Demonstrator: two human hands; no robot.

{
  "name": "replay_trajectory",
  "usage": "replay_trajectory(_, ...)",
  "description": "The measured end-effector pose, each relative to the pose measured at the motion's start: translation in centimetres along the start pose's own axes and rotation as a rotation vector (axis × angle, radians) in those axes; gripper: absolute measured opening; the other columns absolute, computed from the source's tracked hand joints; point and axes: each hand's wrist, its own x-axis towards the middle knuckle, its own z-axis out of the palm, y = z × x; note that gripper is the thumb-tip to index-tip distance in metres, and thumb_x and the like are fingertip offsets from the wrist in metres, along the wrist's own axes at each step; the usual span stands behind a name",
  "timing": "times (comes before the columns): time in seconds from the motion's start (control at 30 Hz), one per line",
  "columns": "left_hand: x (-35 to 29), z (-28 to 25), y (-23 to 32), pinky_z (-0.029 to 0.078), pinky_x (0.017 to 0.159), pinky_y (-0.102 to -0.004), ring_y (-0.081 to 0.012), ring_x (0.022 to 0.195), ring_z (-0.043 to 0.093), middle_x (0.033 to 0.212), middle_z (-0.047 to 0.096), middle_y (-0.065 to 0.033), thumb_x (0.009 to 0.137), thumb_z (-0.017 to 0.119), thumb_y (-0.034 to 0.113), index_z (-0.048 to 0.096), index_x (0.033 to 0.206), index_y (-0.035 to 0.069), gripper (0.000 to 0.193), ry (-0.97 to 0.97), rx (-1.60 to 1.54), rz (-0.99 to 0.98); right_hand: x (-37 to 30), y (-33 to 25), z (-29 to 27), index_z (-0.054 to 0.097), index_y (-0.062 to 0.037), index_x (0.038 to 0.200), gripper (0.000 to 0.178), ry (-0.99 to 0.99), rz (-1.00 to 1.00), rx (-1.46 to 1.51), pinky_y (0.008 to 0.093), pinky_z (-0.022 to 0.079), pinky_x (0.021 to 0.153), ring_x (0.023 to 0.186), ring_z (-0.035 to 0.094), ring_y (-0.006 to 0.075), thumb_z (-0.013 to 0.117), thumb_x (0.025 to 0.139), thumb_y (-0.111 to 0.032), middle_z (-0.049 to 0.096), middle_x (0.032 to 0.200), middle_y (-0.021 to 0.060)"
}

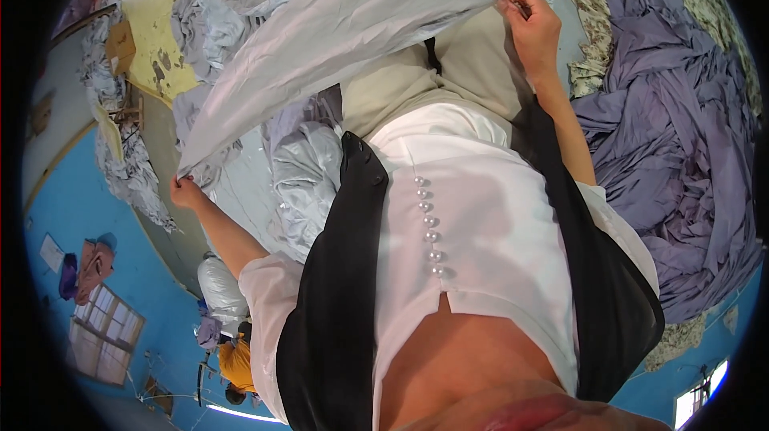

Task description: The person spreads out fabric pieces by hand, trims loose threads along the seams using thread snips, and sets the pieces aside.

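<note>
A wide piece of light grey cloth [344, 18] is stretched on a slant across the front of me. My left hand [185, 191], arm reaching out to the side, pinches its lower left corner. At the upper right, my right hand [535, 30] grips the frayed edge of the same cloth between thumb and fingers. Between the two hands the cloth hangs fairly taut with soft creases, covering part of my beige trousers [473, 54]. Its far side runs out of the top of the picture.
A big heap of purple-grey cloth [665, 142] lies at right, beside patterned cloth [593, 54]. Crumpled pale grey cloth [308, 167] lies at left beneath the held piece. Farther left are a yellow surface [160, 30] and a brown cardboard piece [120, 48]. A person in orange [237, 363] is in the background.
</note>
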Motion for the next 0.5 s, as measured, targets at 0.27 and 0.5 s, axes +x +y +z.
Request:
replay_trajectory(0.27,-0.1,-0.3,-3.6,0.05,0.063,-0.0335,-0.0199,0.061,0.065,0.067,0.069,-0.0097,0.07,0.054,0.01,0.073,0.092,0.003,0.03,-0.027,0.048,-0.061,-0.5,-0.9,-3.6,0.062,0.0001,0.097,0.015,-0.245,0.397,0.804,0.022,0.044,0.063,0.069,0.053,0.0043,0.066,0.089,-0.012,0.06,0.083,-0.004)
replay_trajectory(0.5,0.7,-0.5,-5.2,0.05,0.064,-0.0344,-0.0211,0.063,0.066,0.067,0.069,-0.0094,0.07,0.055,0.011,0.074,0.09,0.004,0.029,-0.048,0.115,-0.125,-0.7,-6.2,-2.3,0.059,-0.0004,0.096,0.012,-0.419,0.101,0.435,0.0208,0.044,0.067,0.074,0.053,0.0045,0.064,0.088,-0.008,0.058,0.08,-0.0038)
